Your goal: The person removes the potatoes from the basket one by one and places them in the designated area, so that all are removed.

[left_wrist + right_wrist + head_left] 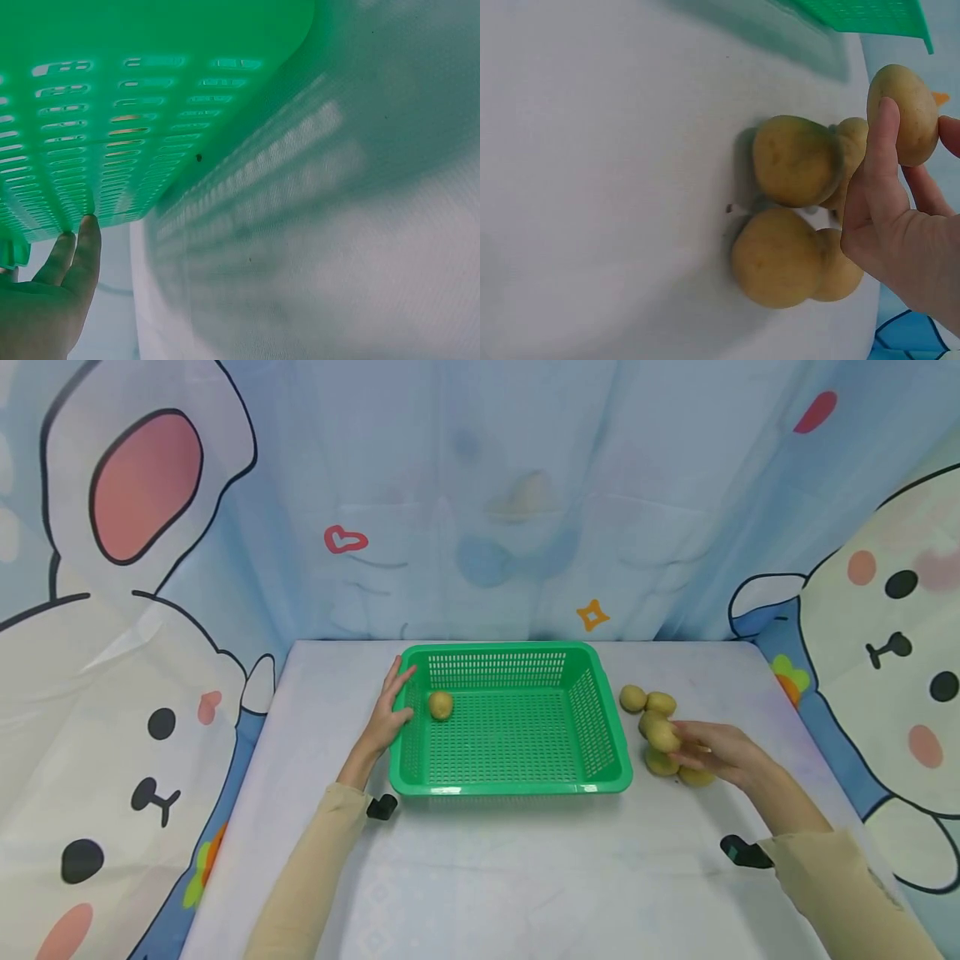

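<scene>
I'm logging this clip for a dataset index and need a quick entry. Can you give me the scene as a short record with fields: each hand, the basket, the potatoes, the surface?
left hand: fingers straight, resting against the left wall of the green basket
right hand: pinches one potato, lifted just above the pile
basket contents: a single potato in basket, near the left wall
loose potatoes: about five, clustered right of the basket
surface: white table
backdrop: blue cartoon curtain

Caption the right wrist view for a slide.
Right hand pinches one potato above four others lying on the white table.
</scene>
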### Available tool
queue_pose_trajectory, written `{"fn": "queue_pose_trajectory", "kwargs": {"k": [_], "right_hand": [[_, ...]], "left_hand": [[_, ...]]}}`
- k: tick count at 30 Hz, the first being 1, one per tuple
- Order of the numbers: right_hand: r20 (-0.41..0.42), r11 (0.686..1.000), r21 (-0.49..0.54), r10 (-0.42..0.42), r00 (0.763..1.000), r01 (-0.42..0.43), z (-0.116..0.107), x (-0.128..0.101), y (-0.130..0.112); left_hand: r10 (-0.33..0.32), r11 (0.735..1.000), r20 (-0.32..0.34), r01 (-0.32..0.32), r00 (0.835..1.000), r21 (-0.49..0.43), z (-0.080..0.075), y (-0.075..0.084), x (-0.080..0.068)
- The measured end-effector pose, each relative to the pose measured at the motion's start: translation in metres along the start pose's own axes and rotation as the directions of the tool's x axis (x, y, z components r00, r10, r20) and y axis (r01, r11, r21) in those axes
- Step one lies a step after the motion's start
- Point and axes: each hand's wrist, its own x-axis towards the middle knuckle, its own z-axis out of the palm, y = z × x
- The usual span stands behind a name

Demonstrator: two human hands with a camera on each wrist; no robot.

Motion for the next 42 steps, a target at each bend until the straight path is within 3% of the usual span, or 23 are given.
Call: {"fn": "queue_pose_trajectory", "kwargs": {"k": [8,15,27,42], "right_hand": [[0.011,0.998,0.049,-0.03,0.999,0.029,-0.007,-0.005,0.011],[0.012,0.996,0.081,-0.038,0.999,0.037,0.002,-0.008,0.017],[0.046,0.997,0.001,-0.081,0.996,0.081,0.022,-0.006,0.029],[0.063,0.996,0.063,-0.072,0.995,0.069,0.016,-0.019,0.043]], "left_hand": [[0.009,1.0,0.001,-0.009,1.0,0.004,0.001,0.0,-0.001],[0.007,1.0,-0.004,-0.007,1.0,0.012,0.0,0.0,-0.002],[-0.001,1.0,0.003,0.001,1.0,0.001,0.002,0.0,-0.003],[-0.017,1.0,-0.003,0.017,1.0,-0.004,0.001,0.003,-0.002]]}}
